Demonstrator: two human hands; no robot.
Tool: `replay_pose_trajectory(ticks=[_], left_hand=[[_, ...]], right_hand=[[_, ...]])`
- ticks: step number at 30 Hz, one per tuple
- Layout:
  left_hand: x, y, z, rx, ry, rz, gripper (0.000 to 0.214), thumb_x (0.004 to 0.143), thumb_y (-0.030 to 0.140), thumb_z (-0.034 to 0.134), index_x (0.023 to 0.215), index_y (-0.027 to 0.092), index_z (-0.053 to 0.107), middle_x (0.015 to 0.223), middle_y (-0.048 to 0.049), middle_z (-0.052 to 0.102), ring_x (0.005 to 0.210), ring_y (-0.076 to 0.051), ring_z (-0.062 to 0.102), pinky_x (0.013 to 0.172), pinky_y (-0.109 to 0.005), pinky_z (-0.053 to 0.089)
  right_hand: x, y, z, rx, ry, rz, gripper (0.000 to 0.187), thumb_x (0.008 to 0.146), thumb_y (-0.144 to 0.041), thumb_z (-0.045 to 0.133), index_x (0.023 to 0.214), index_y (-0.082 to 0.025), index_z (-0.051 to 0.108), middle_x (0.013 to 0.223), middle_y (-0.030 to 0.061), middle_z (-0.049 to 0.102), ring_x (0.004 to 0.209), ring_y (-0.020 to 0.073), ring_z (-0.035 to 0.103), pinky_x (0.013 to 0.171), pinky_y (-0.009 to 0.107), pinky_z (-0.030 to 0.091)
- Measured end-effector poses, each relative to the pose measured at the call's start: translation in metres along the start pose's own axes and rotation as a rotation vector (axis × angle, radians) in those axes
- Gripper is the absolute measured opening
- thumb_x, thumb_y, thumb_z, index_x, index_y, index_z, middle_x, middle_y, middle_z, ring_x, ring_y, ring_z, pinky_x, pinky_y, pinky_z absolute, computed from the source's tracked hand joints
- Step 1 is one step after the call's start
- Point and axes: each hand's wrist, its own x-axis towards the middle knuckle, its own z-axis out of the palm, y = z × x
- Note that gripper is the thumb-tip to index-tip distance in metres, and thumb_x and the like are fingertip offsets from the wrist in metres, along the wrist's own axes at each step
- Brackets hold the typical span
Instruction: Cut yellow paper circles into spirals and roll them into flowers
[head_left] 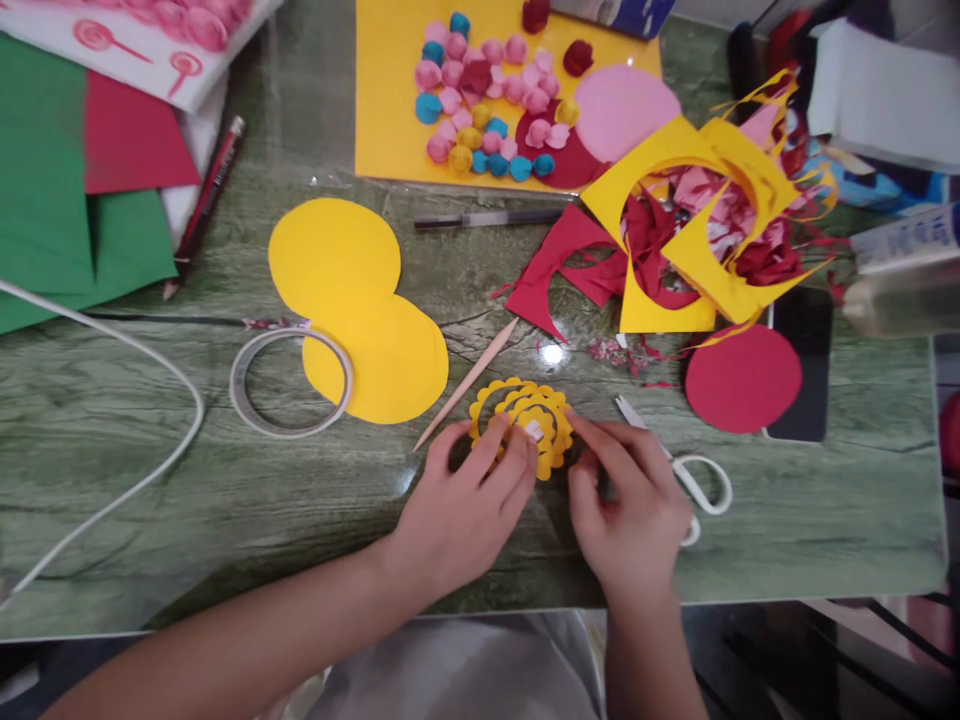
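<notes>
A yellow scalloped paper spiral (525, 412) lies on the green table (225, 500) near its front edge. My left hand (463, 510) has its fingers closed on the spiral's near left side, pressing it down. My right hand (628, 505) pinches the spiral's right edge. A small white tab shows on the spiral between my fingertips. A thin wooden stick (466, 385) lies just left of the spiral, apart from both hands.
White-handled scissors (694, 480) lie right of my right hand. A tape roll (291, 382) overlaps two yellow paper circles (360, 310). A red circle (742, 378), paper scraps (697, 220), a yellow sheet with paper flowers (487, 100), a pen (487, 218), green and red sheets (67, 170) lie behind.
</notes>
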Motion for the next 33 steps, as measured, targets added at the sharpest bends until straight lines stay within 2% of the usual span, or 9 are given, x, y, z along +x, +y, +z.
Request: replay_pose_trajectory(ticks=[6, 14, 19, 33], left_hand=[[0.0, 0.0, -0.001, 0.006, 0.008, 0.004, 0.036, 0.09, 0.023, 0.042, 0.123, 0.012, 0.053, 0.124, -0.0073, 0.057, 0.121, -0.025, 0.04, 0.092, -0.049, 0.034], [0.0, 0.0, 0.0, 0.002, 0.041, 0.007, 0.036, 0.089, 0.022, 0.045, 0.122, 0.012, 0.055, 0.124, -0.0077, 0.058, 0.12, -0.026, 0.042, 0.092, -0.049, 0.035], [0.0, 0.0, 0.0, 0.004, 0.045, 0.009, 0.037, 0.088, 0.023, 0.047, 0.123, 0.012, 0.054, 0.124, -0.0075, 0.059, 0.12, -0.026, 0.042, 0.091, -0.049, 0.035], [-0.001, 0.0, 0.0, -0.004, 0.056, 0.007, 0.036, 0.088, 0.023, 0.048, 0.121, 0.013, 0.056, 0.124, -0.0064, 0.059, 0.12, -0.026, 0.044, 0.092, -0.049, 0.035]], right_hand=[[-0.01, 0.007, -0.001, 0.167, -0.127, -0.084, 0.039, 0.079, -0.002, 0.047, 0.107, -0.023, 0.066, 0.099, 0.0067, 0.053, 0.086, 0.0207, 0.054, 0.074, 0.038, 0.047], [-0.011, 0.007, 0.004, 0.159, -0.145, -0.062, 0.044, 0.082, -0.001, 0.045, 0.113, -0.026, 0.063, 0.1, 0.0066, 0.05, 0.09, 0.0225, 0.05, 0.077, 0.041, 0.046], [-0.013, 0.006, 0.006, 0.027, -0.114, -0.108, 0.044, 0.083, -0.001, 0.045, 0.116, -0.025, 0.061, 0.099, 0.0073, 0.051, 0.088, 0.0236, 0.05, 0.074, 0.041, 0.045], [-0.011, -0.004, 0.005, -0.155, -0.114, -0.157, 0.031, 0.086, -0.007, 0.044, 0.11, -0.016, 0.062, 0.097, 0.0114, 0.053, 0.084, 0.0252, 0.049, 0.071, 0.041, 0.042]])
